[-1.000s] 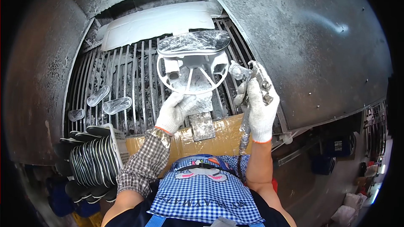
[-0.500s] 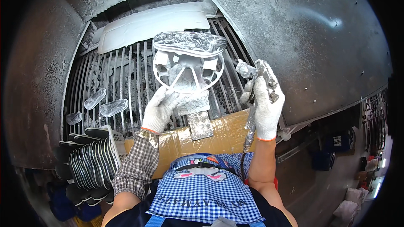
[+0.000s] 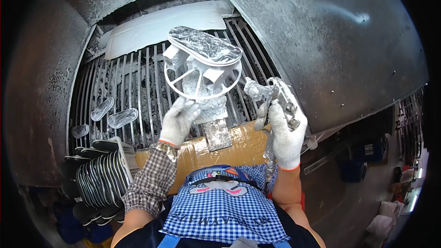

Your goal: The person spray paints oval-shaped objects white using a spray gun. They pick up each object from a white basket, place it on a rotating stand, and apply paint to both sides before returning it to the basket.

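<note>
A shoe sole (image 3: pixel 206 46) with a white edge and a shiny, crinkled dark top rests on a white spoked turntable (image 3: pixel 200 95). The turntable stands on a crusted white base (image 3: pixel 212 111) over a metal grate. My left hand (image 3: pixel 179 118), in a white knit glove, has its fingers curled at the near rim of the turntable. Gripped in my gloved right hand (image 3: pixel 288 133) is a metal spray gun (image 3: pixel 262 93), coated in pale residue, with its nozzle toward the turntable. A wrapped hose (image 3: pixel 270 149) hangs from the gun.
Several small sole-shaped pieces (image 3: pixel 123 118) lie on the grate (image 3: pixel 142 78) at left. A white basket (image 3: pixel 126 154) holds many dark soles (image 3: pixel 101 179). Metal booth walls (image 3: pixel 330 41) flank the grate. Taped cardboard (image 3: pixel 243 144) covers the near edge, and a white sheet (image 3: pixel 170 23) lies at the back.
The turntable has turned clockwise, so the sole's right end is nearer me. My right hand and the spray gun have moved slightly left and nearer. My left hand stays at the rim.
</note>
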Motion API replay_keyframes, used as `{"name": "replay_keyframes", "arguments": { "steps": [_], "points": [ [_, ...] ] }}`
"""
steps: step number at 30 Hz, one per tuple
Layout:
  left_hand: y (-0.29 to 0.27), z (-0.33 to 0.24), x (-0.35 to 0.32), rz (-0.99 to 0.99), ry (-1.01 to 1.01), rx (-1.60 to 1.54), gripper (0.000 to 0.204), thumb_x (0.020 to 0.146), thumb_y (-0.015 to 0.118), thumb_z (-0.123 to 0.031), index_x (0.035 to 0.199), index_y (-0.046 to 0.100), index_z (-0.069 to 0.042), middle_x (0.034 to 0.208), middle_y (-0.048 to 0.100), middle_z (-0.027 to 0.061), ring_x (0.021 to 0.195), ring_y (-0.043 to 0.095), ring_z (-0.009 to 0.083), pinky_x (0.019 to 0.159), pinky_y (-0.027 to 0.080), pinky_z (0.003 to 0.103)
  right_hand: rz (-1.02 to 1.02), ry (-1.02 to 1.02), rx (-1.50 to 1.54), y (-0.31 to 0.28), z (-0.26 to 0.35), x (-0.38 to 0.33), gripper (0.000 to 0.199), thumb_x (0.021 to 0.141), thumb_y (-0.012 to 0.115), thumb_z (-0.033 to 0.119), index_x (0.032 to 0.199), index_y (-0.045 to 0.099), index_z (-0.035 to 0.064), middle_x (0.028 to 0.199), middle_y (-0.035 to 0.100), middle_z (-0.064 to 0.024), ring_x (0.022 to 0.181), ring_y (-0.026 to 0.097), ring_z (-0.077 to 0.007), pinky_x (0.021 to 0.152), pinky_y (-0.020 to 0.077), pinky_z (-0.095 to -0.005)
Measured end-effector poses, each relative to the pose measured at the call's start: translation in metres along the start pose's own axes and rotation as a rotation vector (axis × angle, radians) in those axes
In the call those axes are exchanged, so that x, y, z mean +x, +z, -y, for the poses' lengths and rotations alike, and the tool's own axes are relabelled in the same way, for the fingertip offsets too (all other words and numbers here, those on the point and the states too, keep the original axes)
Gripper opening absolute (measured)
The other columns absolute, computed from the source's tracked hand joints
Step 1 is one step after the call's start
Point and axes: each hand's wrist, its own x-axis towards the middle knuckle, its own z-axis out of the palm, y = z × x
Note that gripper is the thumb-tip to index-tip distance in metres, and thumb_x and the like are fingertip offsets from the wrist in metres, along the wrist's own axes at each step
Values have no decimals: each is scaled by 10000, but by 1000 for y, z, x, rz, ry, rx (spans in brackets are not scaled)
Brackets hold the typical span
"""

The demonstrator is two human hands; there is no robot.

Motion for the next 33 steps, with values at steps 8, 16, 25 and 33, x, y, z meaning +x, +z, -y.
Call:
{"name": "replay_keyframes", "arguments": {
  "steps": [8,16,25,33],
  "points": [
    [24,33,-6,123,-89,-36,518,1059,598,-160,1542,478,-16,1416,635,168,1271,640,338,1081,543,514,0,-20,-8,-4,2,9,492,1091,635,108,1538,509,-54,916,697,-43,746,619,-68,686,535,-230],
    [20,15,-10,98,-41,-35,538,1069,571,-164,1565,468,17,1446,622,211,1329,614,348,1133,520,515,2,54,116,-6,7,2,508,1091,647,129,1546,509,-48,909,693,-50,728,625,-73,668,535,-232],
    [3,-8,-8,68,34,-33,539,1064,589,-184,1545,476,33,1491,594,250,1309,638,376,1113,547,510,69,27,119,-15,-4,9,507,1094,652,159,1535,526,-58,904,698,-42,735,642,-71,673,536,-230],
    [3,-27,-5,-2,110,-21,488,1063,614,-206,1471,485,27,1506,579,280,1309,627,455,1102,549,566,155,96,166,-3,-13,16,507,1058,670,88,1518,528,-73,947,717,-74,724,669,-85,660,568,-234]
  ]
}}
